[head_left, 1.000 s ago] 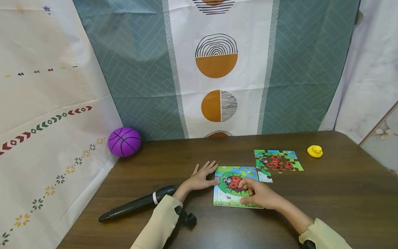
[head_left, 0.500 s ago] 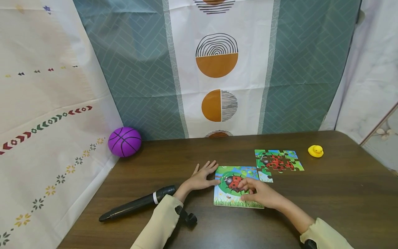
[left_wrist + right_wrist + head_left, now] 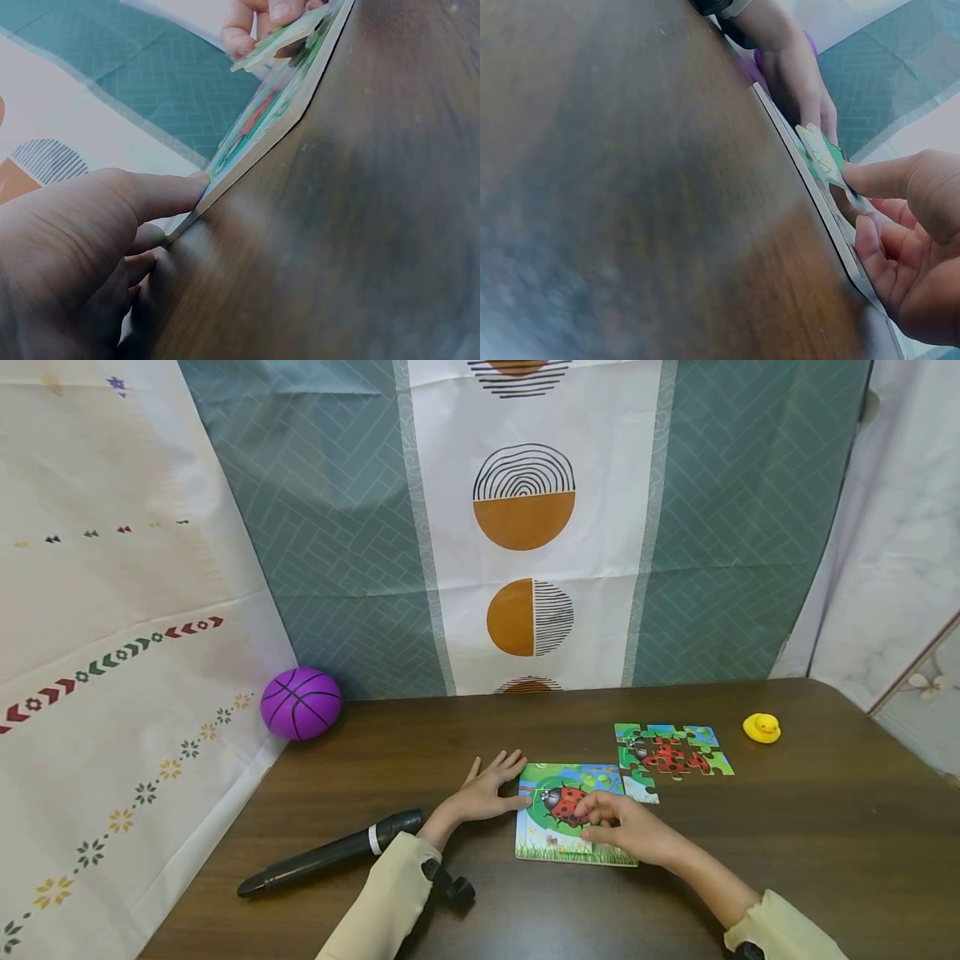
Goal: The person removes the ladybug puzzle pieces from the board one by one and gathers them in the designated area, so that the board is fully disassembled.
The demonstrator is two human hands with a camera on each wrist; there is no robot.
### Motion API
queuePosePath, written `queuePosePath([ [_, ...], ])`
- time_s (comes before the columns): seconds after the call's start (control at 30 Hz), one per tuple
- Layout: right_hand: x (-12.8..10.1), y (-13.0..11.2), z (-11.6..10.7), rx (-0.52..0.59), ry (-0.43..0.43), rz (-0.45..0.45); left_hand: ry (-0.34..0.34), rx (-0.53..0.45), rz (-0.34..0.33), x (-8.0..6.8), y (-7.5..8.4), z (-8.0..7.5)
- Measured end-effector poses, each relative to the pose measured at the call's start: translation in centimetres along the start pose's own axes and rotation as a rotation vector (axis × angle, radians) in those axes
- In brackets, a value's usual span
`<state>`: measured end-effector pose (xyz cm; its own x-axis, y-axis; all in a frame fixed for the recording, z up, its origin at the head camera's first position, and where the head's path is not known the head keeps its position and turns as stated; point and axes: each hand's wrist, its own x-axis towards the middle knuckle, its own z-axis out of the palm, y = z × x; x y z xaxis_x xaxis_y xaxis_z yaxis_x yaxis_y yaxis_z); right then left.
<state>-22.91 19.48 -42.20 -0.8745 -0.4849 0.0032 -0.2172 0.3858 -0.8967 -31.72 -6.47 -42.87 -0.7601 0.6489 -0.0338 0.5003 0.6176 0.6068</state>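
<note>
A square ladybug puzzle board (image 3: 536, 850) lies flat on the table in front of me. My left hand (image 3: 483, 795) rests at its left edge, fingers spread and straight, the thumb touching the board's edge in the left wrist view. Over the board's right half, my right hand (image 3: 626, 828) pinches a green-edged puzzle piece (image 3: 823, 154) between thumb and fingers. That piece is tilted up off the board, as both wrist views show. My right hand hides part of the board in the head view.
Several loose puzzle pieces (image 3: 671, 758) form part of another ladybug picture beyond the board's upper right corner. A yellow rubber duck (image 3: 762, 727) sits farther right. A black marker-shaped object (image 3: 330, 853) lies left of my left arm, and a purple ball (image 3: 301, 704) is at the back left.
The puzzle piece in my right hand now stands out from the board at its lower edge, near the grass strip. My left hand has stayed at the board's left edge.
</note>
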Motion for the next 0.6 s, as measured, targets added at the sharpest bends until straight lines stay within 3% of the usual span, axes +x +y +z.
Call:
queuePosePath([
  [0.37,0.1,-0.2,-0.4,0.008,0.034,0.027,0.005,0.011,0.005,0.1,-0.1,0.0],
  [0.6,-0.3,-0.2,-2.3,-0.046,0.155,0.058,0.01,0.018,0.015,0.0,-0.1,0.1],
])
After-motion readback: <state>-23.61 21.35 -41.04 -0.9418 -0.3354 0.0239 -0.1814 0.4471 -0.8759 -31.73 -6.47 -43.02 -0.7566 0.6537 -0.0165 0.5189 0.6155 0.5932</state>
